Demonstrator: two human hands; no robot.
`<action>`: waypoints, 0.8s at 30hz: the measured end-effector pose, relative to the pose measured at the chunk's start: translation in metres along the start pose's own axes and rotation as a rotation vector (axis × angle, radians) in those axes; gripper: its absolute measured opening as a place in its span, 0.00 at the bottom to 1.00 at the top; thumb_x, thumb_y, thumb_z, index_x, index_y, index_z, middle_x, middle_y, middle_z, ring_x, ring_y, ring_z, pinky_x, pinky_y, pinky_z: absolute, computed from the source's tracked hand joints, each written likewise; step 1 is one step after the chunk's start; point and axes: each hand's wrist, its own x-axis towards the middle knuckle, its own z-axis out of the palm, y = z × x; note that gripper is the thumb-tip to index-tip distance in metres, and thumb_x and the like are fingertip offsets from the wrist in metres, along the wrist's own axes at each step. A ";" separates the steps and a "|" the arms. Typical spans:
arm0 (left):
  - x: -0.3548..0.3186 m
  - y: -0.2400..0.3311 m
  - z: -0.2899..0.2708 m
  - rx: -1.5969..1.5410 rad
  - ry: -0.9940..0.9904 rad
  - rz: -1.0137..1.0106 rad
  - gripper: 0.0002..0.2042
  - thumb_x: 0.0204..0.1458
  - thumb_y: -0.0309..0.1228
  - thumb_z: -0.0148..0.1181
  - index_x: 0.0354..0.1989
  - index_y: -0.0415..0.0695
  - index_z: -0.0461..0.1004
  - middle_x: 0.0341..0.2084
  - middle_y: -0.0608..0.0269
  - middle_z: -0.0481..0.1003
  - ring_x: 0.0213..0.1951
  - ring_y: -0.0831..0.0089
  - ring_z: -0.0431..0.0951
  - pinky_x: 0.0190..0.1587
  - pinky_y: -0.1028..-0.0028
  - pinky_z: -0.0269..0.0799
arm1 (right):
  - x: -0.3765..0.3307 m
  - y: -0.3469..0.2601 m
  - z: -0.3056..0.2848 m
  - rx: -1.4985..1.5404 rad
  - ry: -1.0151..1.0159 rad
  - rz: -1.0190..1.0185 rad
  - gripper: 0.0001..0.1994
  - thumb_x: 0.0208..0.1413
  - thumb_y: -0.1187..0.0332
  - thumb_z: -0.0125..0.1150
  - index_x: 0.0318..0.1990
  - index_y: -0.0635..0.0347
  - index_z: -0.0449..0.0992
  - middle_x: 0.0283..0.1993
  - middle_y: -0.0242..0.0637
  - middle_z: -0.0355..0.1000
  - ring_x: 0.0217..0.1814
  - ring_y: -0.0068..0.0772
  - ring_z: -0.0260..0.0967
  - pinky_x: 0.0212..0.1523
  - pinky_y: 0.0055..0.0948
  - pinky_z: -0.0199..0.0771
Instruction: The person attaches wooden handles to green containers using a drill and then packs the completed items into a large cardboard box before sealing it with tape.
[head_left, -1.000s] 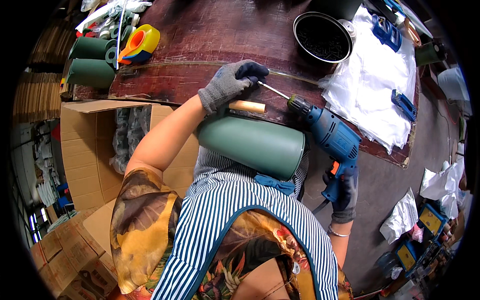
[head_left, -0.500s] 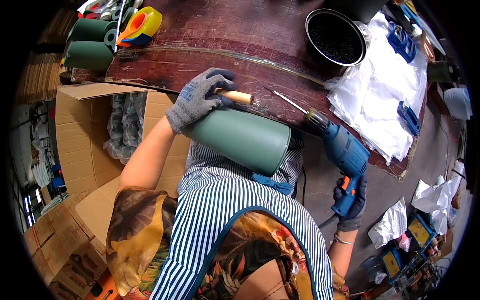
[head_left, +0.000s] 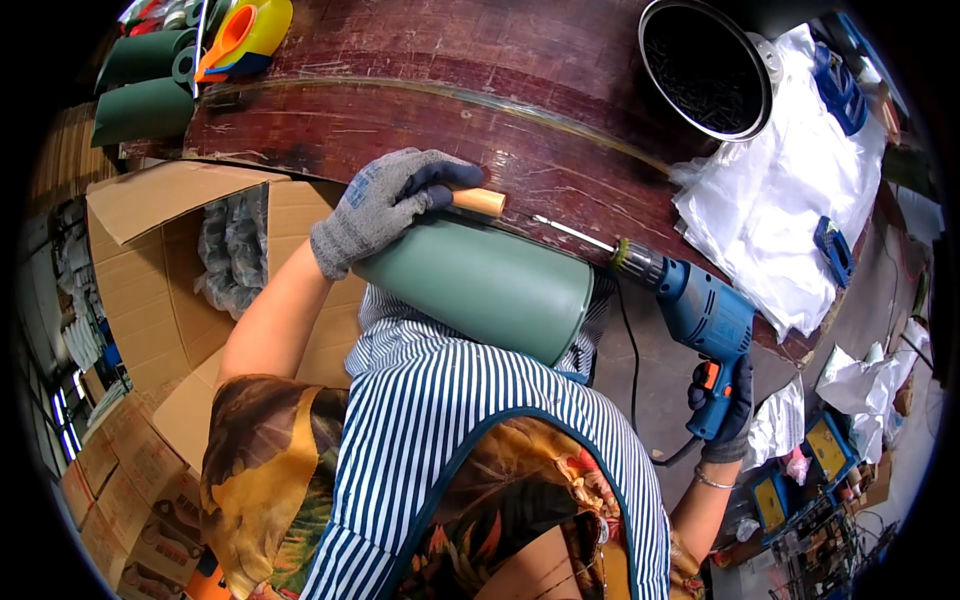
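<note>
Though half-hidden, apparently a wooden rod (head_left: pixel 480 202)

Clear lane: middle of the desk (head_left: pixel 450 60), from the yellow tape dispenser (head_left: pixel 265 30) at its left to the round bowl (head_left: pixel 738 136) at its right. Obstructed: near edge, by green cylinder (head_left: pixel 480 285), wooden piece (head_left: pixel 480 203), left hand (head_left: pixel 375 208) and drill (head_left: pixel 708 310); right edge, by white sheets (head_left: pixel 780 215). Narrow gap: wooden piece to drill tip.
</note>
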 end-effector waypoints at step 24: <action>0.003 -0.011 -0.009 -0.014 -0.004 0.071 0.17 0.56 0.28 0.55 0.54 0.39 0.76 0.49 0.54 0.77 0.54 0.61 0.75 0.61 0.64 0.67 | 0.017 -0.015 0.064 -0.307 -0.078 -0.050 0.26 0.68 0.47 0.48 0.53 0.67 0.70 0.33 0.49 0.75 0.25 0.37 0.74 0.24 0.28 0.76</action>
